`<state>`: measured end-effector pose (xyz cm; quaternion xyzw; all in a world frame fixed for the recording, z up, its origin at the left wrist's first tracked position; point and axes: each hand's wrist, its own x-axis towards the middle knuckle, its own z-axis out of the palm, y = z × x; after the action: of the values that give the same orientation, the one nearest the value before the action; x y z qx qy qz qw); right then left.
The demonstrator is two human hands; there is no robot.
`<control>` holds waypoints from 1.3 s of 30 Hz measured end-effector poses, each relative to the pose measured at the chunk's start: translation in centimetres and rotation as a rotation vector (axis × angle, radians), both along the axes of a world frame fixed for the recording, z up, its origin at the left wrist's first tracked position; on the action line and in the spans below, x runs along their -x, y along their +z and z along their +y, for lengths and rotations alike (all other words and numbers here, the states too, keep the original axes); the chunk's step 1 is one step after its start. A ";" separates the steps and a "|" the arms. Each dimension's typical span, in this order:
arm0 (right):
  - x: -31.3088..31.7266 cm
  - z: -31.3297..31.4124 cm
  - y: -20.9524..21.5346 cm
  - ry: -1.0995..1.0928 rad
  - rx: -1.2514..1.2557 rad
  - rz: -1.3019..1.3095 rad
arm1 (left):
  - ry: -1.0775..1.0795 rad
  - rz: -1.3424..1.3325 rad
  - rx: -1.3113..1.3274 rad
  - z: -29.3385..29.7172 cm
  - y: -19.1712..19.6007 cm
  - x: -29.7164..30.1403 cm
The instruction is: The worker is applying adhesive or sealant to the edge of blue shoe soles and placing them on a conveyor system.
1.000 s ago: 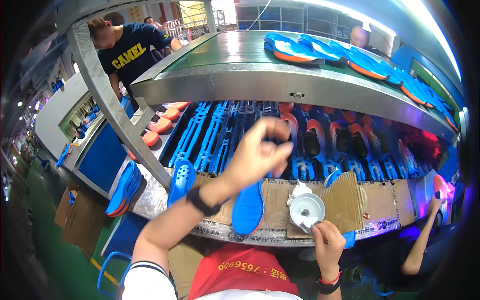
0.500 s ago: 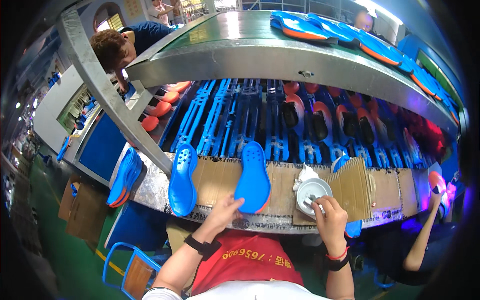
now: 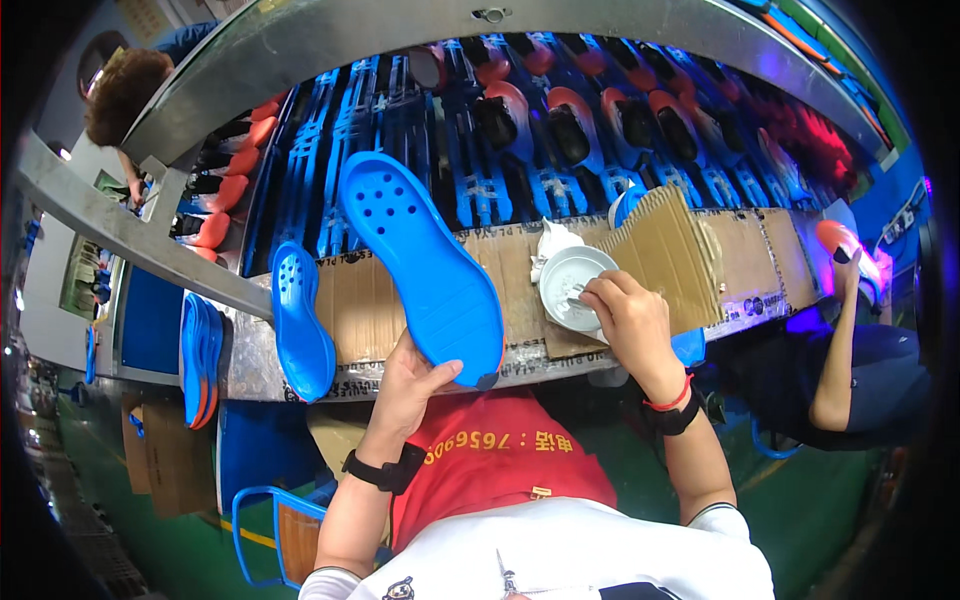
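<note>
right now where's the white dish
In the head view the white dish sits on the cardboard-covered bench edge, right of centre, under the right hand and just right of the blue sole held by the left hand.

Left hand (image 3: 405,385) covering lower end of blue sole (image 3: 425,265); palm side hiding behind it. Right hand (image 3: 632,318) hiding tool tip and part of white dish (image 3: 570,285); what fingers are pinching staying too small to tell. Co-worker at upper left (image 3: 125,95) being cut by metal beam (image 3: 130,235). Person at right (image 3: 850,350) fading into dark rim, hand blurring.
</note>
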<state>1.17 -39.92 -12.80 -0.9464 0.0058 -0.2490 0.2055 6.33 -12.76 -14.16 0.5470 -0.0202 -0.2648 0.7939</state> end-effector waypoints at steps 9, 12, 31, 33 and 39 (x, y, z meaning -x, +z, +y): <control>0.6 0.2 1.0 -0.008 -0.038 -0.058 | 0.030 -0.190 -0.101 -2.2 0.6 0.3; 1.0 0.2 1.2 -0.013 -0.050 -0.012 | 0.067 -0.249 -0.056 -3.6 0.9 0.3; 2.7 4.7 3.0 0.225 -0.281 -0.135 | 0.200 -0.486 -0.188 -5.6 2.2 1.7; 2.6 4.6 2.8 0.215 -0.275 -0.129 | 0.200 -0.488 -0.202 -5.5 2.2 1.8; 2.7 4.7 2.6 0.227 -0.310 -0.111 | 0.181 -0.471 -0.221 -5.5 2.2 2.0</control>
<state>-1.53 -35.23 -10.19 -0.8829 -0.0740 -0.2721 0.3754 4.36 -18.21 -11.91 0.6765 -0.1262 -0.0588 0.7232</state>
